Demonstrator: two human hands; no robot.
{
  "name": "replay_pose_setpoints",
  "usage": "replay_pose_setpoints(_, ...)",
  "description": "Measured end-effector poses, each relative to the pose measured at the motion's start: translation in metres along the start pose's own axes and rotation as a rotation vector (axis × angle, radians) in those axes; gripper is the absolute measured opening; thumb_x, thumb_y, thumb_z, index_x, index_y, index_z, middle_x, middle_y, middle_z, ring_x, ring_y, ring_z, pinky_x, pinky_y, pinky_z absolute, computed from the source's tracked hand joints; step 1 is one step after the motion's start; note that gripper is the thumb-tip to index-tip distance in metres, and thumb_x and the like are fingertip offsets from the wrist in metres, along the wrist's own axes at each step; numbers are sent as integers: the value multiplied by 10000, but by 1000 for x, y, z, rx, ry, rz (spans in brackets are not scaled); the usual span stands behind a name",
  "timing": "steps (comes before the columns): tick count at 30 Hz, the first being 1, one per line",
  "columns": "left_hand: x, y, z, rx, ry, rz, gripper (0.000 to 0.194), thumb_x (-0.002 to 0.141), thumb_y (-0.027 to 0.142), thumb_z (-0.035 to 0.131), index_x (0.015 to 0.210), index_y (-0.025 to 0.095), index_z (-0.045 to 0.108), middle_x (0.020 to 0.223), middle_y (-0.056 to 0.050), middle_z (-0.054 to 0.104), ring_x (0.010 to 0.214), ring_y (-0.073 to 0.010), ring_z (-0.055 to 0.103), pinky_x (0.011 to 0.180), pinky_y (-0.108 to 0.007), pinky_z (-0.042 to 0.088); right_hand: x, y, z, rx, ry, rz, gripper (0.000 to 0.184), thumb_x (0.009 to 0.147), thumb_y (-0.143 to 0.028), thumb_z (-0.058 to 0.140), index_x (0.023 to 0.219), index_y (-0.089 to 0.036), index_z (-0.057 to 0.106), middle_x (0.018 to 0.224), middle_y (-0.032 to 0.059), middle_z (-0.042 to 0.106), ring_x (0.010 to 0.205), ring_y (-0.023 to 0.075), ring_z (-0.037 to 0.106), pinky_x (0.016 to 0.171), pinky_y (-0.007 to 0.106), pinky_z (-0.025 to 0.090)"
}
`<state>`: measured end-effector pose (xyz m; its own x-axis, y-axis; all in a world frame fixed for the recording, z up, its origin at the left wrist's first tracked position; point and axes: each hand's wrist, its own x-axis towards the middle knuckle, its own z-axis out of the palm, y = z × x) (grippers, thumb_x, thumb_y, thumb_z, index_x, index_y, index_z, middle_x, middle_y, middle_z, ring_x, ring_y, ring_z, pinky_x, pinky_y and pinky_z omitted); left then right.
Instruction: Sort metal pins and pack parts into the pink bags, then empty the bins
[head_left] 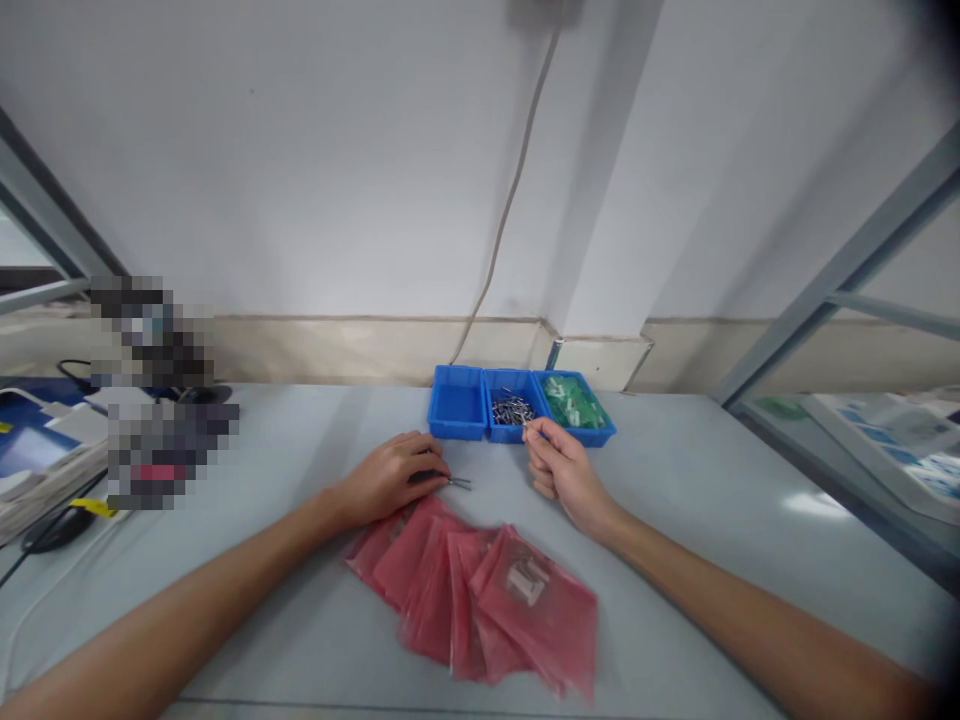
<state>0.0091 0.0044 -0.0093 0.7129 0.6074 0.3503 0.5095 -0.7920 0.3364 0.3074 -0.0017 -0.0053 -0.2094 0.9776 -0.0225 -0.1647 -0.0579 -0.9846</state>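
Note:
My left hand (394, 477) rests on the grey table, fingers closed around a dark tweezer-like tool (450, 481) whose tip points right. My right hand (561, 470) is closed in a pinch near the front edge of the middle blue bin (512, 410), holding a tiny metal part I can barely make out. That bin holds several small metal pins. The left blue bin (457, 404) looks empty; the right blue bin (579, 404) holds green parts. A fan of pink plastic bags (480, 595) lies just in front of both hands.
A grey table (712, 500) runs to a white wall with a hanging cable (510, 200). Papers, cables and blurred items sit at the left (52, 460). A metal frame (840, 280) and printed sheets (885, 430) stand at the right.

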Motion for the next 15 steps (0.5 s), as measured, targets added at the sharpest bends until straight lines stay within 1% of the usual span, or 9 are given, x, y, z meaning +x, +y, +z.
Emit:
replay_pose_setpoints(4,0,-1,0,0,0,5,215,1086,330,575,1102,210,753,1130,-81,679,1051,-214,645,957,-349,515,0,-1,1,7,-10,-10,431,923,-612,724,845,-245,512,586,-123,299,421,52,174,370,175,157)
replay_pose_setpoints(8,0,-2,1,9,-2,5,216,1086,334,572,1099,214,751,1120,-83,678,1049,-218,641,958,-347,511,2,1,2,-9,-10,-32,434,922,-633,717,858,-240,545,583,-126,287,429,52,159,379,177,149)
replay_pose_setpoints(12,-1,-3,1,6,-1,-1,201,1083,331,578,1109,223,746,1120,-78,675,1044,-219,636,955,-344,509,2,4,1,-32,-15,-50,385,948,-610,696,895,-250,573,583,-124,257,441,63,132,381,189,128)
replay_pose_setpoints(15,-1,-2,2,-2,0,-9,202,1085,336,576,1116,229,745,1130,-76,676,1054,-219,634,958,-344,505,0,4,2,-54,-10,-72,342,957,-562,702,888,-260,557,602,-113,257,459,77,152,390,198,129)
